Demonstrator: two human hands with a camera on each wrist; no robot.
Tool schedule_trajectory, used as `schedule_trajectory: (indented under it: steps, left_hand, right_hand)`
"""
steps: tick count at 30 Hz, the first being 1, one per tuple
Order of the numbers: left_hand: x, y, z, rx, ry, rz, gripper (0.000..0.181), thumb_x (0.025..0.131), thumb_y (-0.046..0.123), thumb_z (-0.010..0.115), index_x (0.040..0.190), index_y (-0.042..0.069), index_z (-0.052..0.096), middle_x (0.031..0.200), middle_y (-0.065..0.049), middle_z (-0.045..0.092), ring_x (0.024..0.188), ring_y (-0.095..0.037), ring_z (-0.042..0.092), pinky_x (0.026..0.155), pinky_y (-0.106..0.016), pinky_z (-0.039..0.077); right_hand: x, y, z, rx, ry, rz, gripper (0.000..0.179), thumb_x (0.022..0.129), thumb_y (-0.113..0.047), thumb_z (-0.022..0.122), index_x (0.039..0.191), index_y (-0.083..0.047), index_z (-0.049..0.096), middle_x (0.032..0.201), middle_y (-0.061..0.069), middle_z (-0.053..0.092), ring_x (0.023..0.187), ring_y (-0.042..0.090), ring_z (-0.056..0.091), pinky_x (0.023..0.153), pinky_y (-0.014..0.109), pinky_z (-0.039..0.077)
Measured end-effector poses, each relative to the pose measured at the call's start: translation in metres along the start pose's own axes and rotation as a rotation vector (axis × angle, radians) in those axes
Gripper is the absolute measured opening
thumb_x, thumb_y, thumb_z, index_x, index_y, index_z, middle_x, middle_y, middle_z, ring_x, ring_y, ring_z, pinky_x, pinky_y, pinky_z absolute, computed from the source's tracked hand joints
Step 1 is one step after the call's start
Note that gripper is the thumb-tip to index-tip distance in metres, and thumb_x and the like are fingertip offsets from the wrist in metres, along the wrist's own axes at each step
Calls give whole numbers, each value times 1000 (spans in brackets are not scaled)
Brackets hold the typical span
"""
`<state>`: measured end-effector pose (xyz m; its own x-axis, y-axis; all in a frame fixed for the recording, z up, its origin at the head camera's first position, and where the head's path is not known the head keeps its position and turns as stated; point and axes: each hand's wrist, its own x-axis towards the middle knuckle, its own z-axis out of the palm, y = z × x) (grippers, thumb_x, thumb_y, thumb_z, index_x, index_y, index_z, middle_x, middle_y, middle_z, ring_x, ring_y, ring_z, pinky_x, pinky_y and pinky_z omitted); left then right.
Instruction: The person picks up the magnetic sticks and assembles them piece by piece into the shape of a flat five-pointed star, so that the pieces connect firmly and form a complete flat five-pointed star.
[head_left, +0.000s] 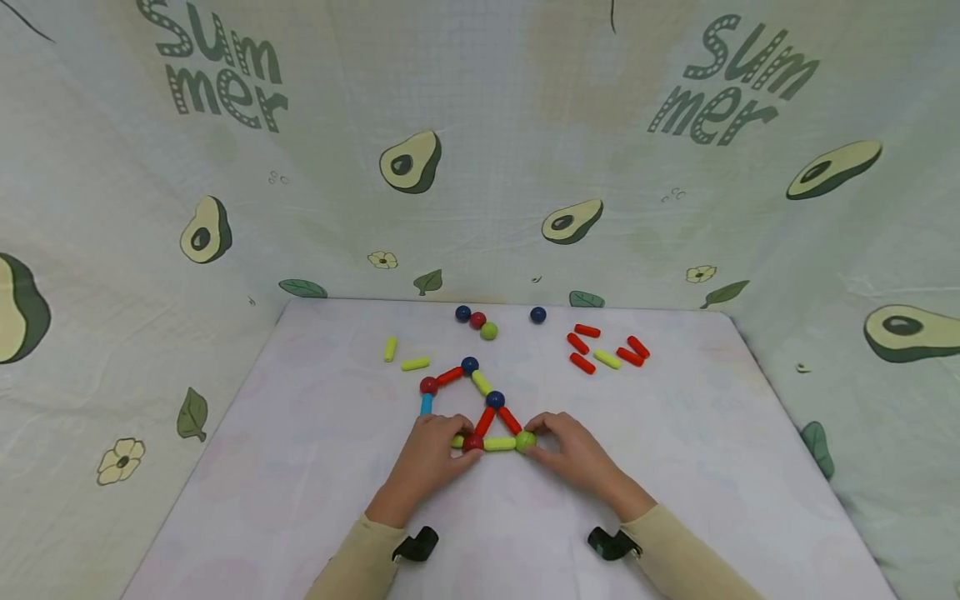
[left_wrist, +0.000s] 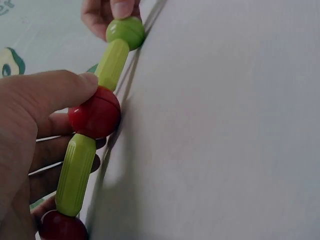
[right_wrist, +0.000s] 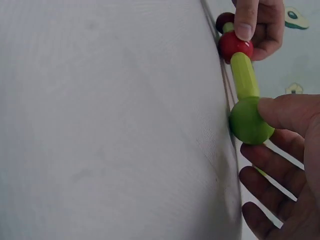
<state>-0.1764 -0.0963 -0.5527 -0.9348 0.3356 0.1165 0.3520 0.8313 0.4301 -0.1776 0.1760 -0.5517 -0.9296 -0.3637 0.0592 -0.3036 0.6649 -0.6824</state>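
My left hand [head_left: 435,454] pinches a red ball [left_wrist: 95,112] between thumb and fingers. A green ball [right_wrist: 251,122] is held the same way by my right hand [head_left: 573,454]. A yellow-green rod [head_left: 500,445] spans these two balls. From them, two red rods [head_left: 509,419] slant up to a dark blue ball [head_left: 495,400], making a triangle. Joined on its left is a loop of a yellow-green rod [head_left: 482,382], another blue ball [head_left: 469,365], a red rod [head_left: 450,376], a red ball [head_left: 428,385] and a light blue rod [head_left: 427,404]. My left hand hides the loop's lower left part.
Behind the figure lie loose balls: a blue one [head_left: 463,313], a red one [head_left: 477,320], a green one [head_left: 489,331] and another blue one [head_left: 537,315]. Two yellow-green rods [head_left: 415,364] are at the back left. Several red rods [head_left: 582,363] and one yellow-green rod [head_left: 607,359] lie back right.
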Motion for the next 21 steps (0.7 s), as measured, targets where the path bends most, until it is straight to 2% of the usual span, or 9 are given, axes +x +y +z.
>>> schedule_trajectory:
  steps: [3,8,12,16,21]
  left_hand:
    - [-2,-4,-3,-7,11,-1,34,86,43,82,108,20,71,91,12,67,95,-15,61,104,-47,41]
    - [-1,-1,-4,-14,41,-50,39,89,42,78,117,17,69,98,6,70,103,-21,60,101,-46,45]
    - [6,7,-3,1,59,-89,44,91,41,76,125,15,66,104,3,70,97,-19,62,90,-39,52]
    - [14,14,0,2,51,-117,48,93,42,74,131,14,64,109,-1,70,93,-19,63,81,-36,56]
    - [18,19,5,-5,51,-177,49,93,44,74,131,16,65,112,-4,70,97,-20,65,84,-36,57]
  right_hand:
    - [-3,-4,3,-9,-15,-17,27,90,-28,79,114,-28,66,106,-18,61,103,7,58,94,39,52]
    - [-7,-13,12,-23,-21,-19,27,88,-31,81,110,-28,66,101,-19,61,98,5,58,90,35,52]
    - [-9,-25,21,-9,-21,-21,25,88,-33,81,107,-27,66,99,-18,62,94,5,58,87,34,52]
    - [-10,-34,29,-8,-47,-54,24,89,-34,80,108,-26,67,99,-18,63,94,4,58,85,31,52]
    - [-11,-35,29,-3,-94,-85,25,93,-32,75,117,-24,69,106,-17,64,98,4,58,89,32,53]
